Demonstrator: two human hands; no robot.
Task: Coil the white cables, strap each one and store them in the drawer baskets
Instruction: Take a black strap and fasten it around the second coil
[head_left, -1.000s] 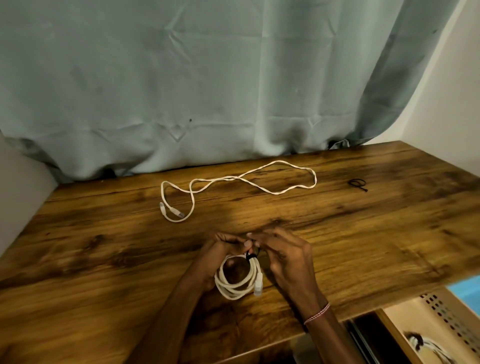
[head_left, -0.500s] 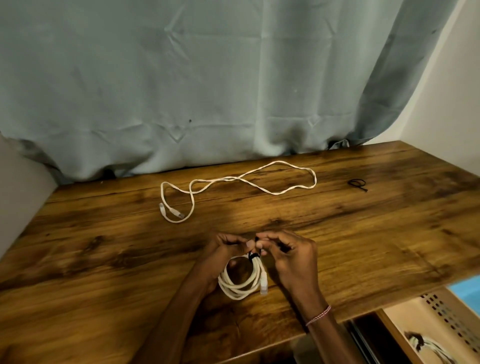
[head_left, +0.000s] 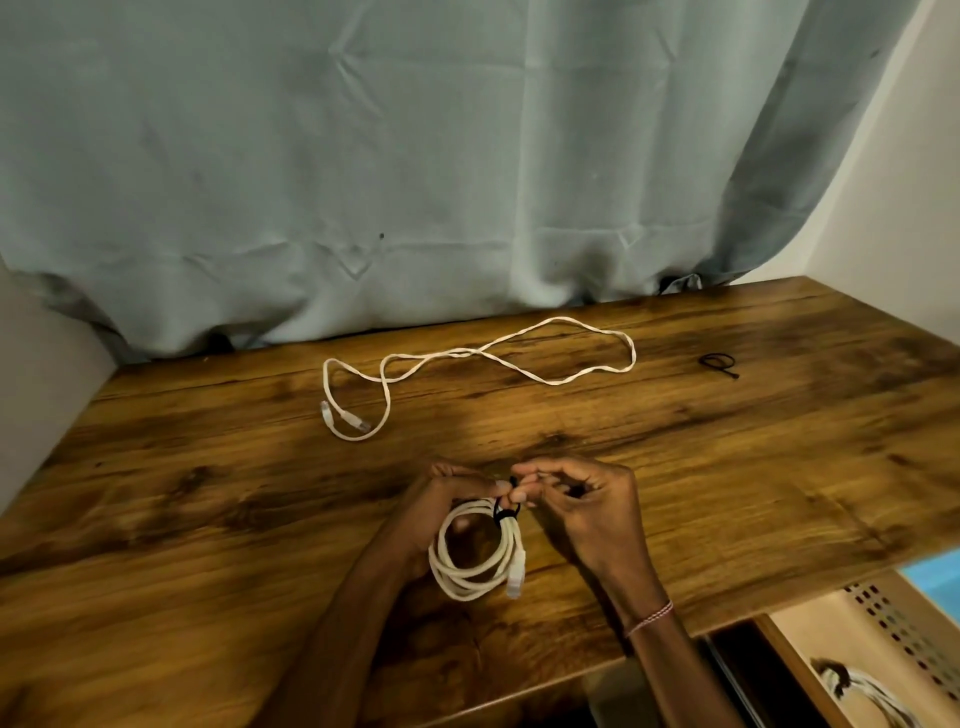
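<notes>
the coiled cable (head_left: 467, 584) lies on the wooden bench (head_left: 208, 519) close to its near edge, a few white loops bundled together with one clear plug (head_left: 516, 577) hanging at its right side. a black strap (head_left: 504, 515) wraps the top of the coil. the left hand (head_left: 441, 501) grips the coiled cable at its upper left, fingers curled around the loops and thumb up by the strap. the right hand (head_left: 592, 506) sits just right of the coil and pinches the free end of the black strap between thumb and fingertips, right above the coil's top; its other fingers are curled in. a thin thread bracelet (head_left: 649, 618) circles the right wrist.

beyond the coiled cable, toward the far edge of the bench, a loose white cable (head_left: 550, 382) sprawls in a long open loop, both plugs lying together at its left end. far beyond and to the right of the coil lies a spare black strap (head_left: 719, 362), well apart from everything else. a grey-green curtain (head_left: 415, 156) hangs behind the bench. below and right of the coil, past the bench edge, an open drawer basket (head_left: 893, 623) with a perforated wall holds a stored cable (head_left: 857, 688) bound in black.
</notes>
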